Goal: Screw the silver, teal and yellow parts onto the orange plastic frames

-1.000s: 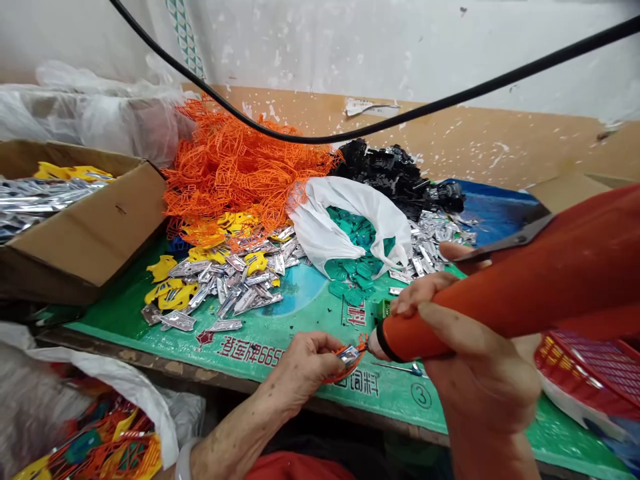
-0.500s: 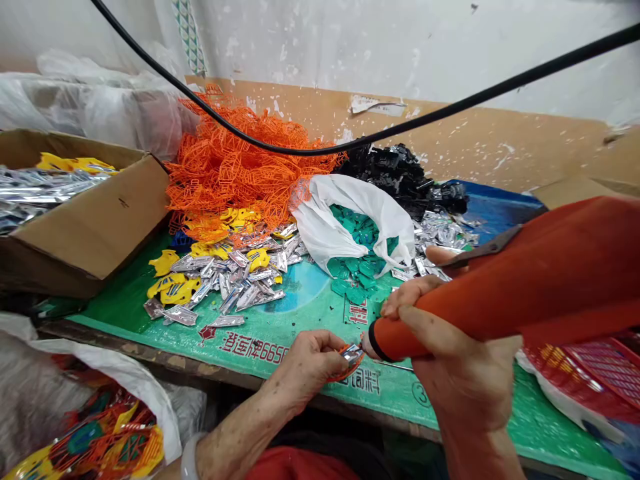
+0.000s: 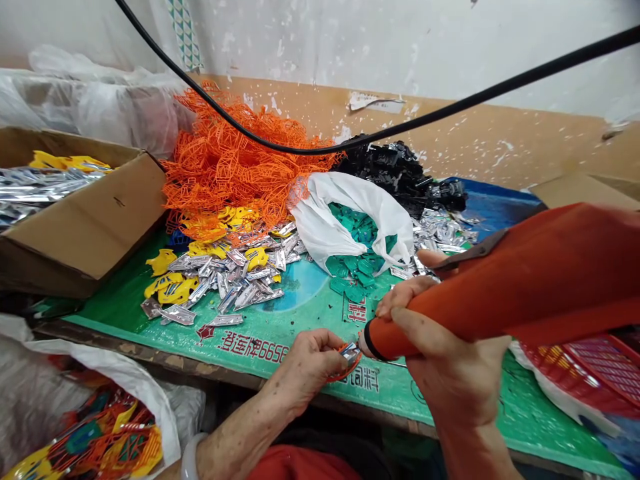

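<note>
My left hand (image 3: 306,368) pinches a small orange and silver plastic piece (image 3: 350,355) at the table's near edge. My right hand (image 3: 445,360) is wrapped round a big orange power tool (image 3: 510,287) with a black collar. The tool's tip touches the small piece. A black cable (image 3: 310,148) from the tool arcs across the wall above the table.
On the green printed sheet (image 3: 280,333) lie silver pieces (image 3: 240,280), yellow pieces (image 3: 173,288), an orange frame heap (image 3: 235,167), a white bag of teal pieces (image 3: 350,233) and black parts (image 3: 395,167). A cardboard box (image 3: 85,227) stands left, a red basket (image 3: 595,373) right, a bag of colourful parts (image 3: 105,433) below left.
The tool and my right hand have shifted slightly left and up with the view. My left hand keeps the small piece under the tool's tip.
</note>
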`<action>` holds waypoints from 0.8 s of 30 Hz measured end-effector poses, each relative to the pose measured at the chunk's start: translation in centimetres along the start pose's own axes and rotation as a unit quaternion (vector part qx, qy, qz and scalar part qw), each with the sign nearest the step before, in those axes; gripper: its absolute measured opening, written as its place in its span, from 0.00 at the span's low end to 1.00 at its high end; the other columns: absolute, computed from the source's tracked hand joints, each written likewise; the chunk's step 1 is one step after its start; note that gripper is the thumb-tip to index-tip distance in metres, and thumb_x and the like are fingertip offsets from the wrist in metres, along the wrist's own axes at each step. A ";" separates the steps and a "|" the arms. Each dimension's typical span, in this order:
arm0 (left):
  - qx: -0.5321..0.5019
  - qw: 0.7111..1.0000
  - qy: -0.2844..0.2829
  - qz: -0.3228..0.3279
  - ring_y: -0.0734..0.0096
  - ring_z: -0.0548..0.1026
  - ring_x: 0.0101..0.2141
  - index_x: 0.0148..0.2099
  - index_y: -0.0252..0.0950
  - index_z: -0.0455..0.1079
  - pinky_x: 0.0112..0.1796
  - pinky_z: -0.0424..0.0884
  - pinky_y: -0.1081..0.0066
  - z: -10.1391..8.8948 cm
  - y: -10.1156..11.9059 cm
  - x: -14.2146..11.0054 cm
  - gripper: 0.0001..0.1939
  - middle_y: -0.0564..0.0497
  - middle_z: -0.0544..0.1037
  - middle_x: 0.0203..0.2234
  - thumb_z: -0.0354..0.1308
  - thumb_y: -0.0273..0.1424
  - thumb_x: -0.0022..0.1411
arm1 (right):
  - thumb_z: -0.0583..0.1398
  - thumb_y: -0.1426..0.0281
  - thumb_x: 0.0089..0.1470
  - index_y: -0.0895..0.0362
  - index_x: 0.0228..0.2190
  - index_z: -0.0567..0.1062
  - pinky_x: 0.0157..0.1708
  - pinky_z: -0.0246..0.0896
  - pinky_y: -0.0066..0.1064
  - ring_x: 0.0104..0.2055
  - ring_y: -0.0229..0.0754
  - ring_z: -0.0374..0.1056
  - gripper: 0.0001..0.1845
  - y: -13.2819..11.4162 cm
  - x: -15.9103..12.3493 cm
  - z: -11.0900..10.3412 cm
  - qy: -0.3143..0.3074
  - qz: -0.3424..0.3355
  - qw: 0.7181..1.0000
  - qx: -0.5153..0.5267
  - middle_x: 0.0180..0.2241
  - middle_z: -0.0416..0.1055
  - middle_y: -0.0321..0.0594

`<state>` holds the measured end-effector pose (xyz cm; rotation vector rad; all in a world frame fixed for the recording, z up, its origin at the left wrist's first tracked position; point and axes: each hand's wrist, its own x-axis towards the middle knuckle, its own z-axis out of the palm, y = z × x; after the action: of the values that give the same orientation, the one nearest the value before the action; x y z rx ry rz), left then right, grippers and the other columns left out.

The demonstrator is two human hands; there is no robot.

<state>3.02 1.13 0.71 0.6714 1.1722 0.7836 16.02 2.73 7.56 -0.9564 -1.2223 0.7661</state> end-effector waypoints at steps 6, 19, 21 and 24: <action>-0.039 0.999 0.008 0.008 0.76 0.65 0.21 0.24 0.32 0.68 0.25 0.56 0.74 -0.1 -0.7 0.2 0.07 0.54 0.71 0.17 0.58 0.26 0.36 | 0.62 0.74 0.42 0.55 0.25 0.70 0.32 0.65 0.40 0.28 0.40 0.66 0.06 0.4 -0.4 0.3 -0.005 0.013 1.000 0.009 0.24 0.67 0.34; -0.081 0.997 -0.014 -0.001 0.82 0.63 0.18 0.23 0.31 0.69 0.21 0.54 0.77 -0.4 -0.1 -0.4 0.06 0.56 0.70 0.15 0.59 0.24 0.36 | 0.61 0.75 0.41 0.53 0.35 0.70 0.32 0.65 0.40 0.27 0.39 0.66 0.15 0.5 -0.7 0.2 -0.022 0.024 0.998 0.055 0.25 0.67 0.32; -0.070 0.997 -0.016 0.004 0.81 0.65 0.19 0.25 0.31 0.70 0.22 0.57 0.78 -0.6 0.1 -0.4 0.07 0.54 0.73 0.17 0.61 0.24 0.37 | 0.61 0.74 0.41 0.52 0.38 0.69 0.32 0.65 0.40 0.26 0.38 0.66 0.18 -0.1 -0.3 0.0 -0.015 0.024 0.996 0.081 0.25 0.68 0.31; -0.050 0.999 0.002 0.020 0.81 0.65 0.19 0.28 0.31 0.71 0.21 0.57 0.79 -1.0 0.2 -0.4 0.09 0.54 0.73 0.19 0.62 0.26 0.40 | 0.62 0.74 0.38 0.52 0.41 0.68 0.29 0.64 0.39 0.24 0.39 0.65 0.23 -0.9 1.0 -0.6 0.038 0.004 0.993 0.111 0.23 0.68 0.30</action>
<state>1.92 0.96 0.78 0.6120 1.1176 0.8714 16.76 3.15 8.74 -0.8002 -1.0444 0.8460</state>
